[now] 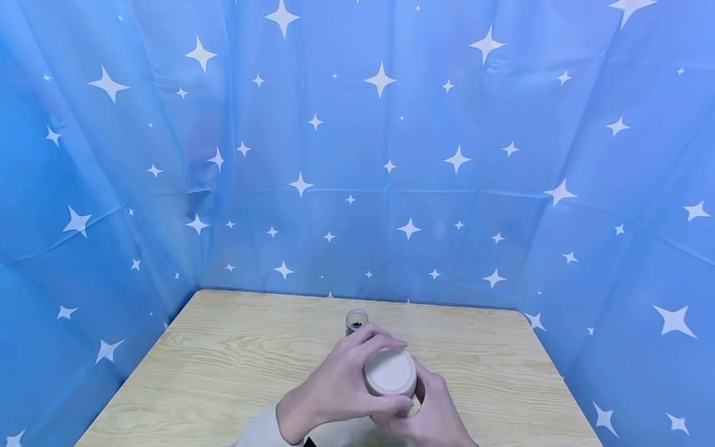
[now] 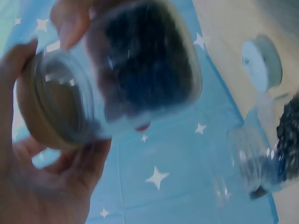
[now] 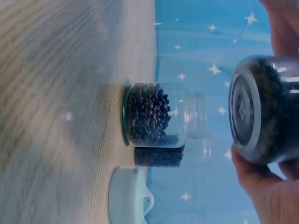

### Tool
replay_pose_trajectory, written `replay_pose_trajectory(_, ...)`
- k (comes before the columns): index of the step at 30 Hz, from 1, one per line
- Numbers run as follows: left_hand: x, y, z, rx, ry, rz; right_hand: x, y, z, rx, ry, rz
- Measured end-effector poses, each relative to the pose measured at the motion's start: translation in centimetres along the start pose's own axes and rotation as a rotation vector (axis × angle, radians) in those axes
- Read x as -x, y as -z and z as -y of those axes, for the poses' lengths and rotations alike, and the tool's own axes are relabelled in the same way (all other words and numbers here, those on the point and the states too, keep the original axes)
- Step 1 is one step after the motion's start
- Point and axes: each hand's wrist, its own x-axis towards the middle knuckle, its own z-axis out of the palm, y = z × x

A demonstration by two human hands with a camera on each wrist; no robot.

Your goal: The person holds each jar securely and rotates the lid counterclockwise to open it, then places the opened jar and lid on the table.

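Note:
A glass jar (image 2: 145,60) of dark bean-like pieces is held up off the table between both hands. My left hand (image 1: 343,379) grips its pale round lid (image 1: 390,371), thumb on the near side and fingers on the far side. Around the glass body curl the fingers of my right hand (image 1: 438,406), partly hidden by the lid in the head view. The lid sits on the jar's mouth; how tightly, I cannot tell. In the right wrist view the jar's base (image 3: 245,112) faces the camera.
An uncovered glass jar (image 3: 149,114), partly filled with dark beans, stands on the wooden table (image 1: 240,347) beyond the hands. Another jar (image 3: 159,156) shows behind it. Nearby is a white round object (image 3: 124,196) with a small looped tab. A starry blue curtain (image 1: 346,143) surrounds the table.

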Motion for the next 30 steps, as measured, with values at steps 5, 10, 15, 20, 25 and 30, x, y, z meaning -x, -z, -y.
replay_pose_trajectory(5,0.2,-1.3,-0.6,-0.042,0.081,-0.101,0.1,-0.3,0.0,0.064,-0.038,-0.067)
replay_pose_trajectory(10,0.3,-1.5,-1.1,-0.032,0.194,-0.126,0.1,-0.6,0.1,0.116,-0.078,-0.093)
replay_pose_trajectory(15,0.4,-1.6,-1.2,-0.032,0.256,-0.120,0.0,-0.6,0.3,0.128,-0.095,-0.097)
replay_pose_trajectory(20,0.4,-1.8,-1.1,-0.017,0.246,-0.139,0.0,-0.6,0.3,0.121,-0.128,-0.095)
replay_pose_trajectory(25,0.3,-1.5,-0.9,0.029,0.242,-0.178,0.0,-0.5,0.4,0.107,-0.141,-0.098)
replay_pose_trajectory(30,0.2,-0.9,-0.4,0.071,0.250,-0.235,-0.1,-0.2,0.5,0.109,-0.103,-0.101)
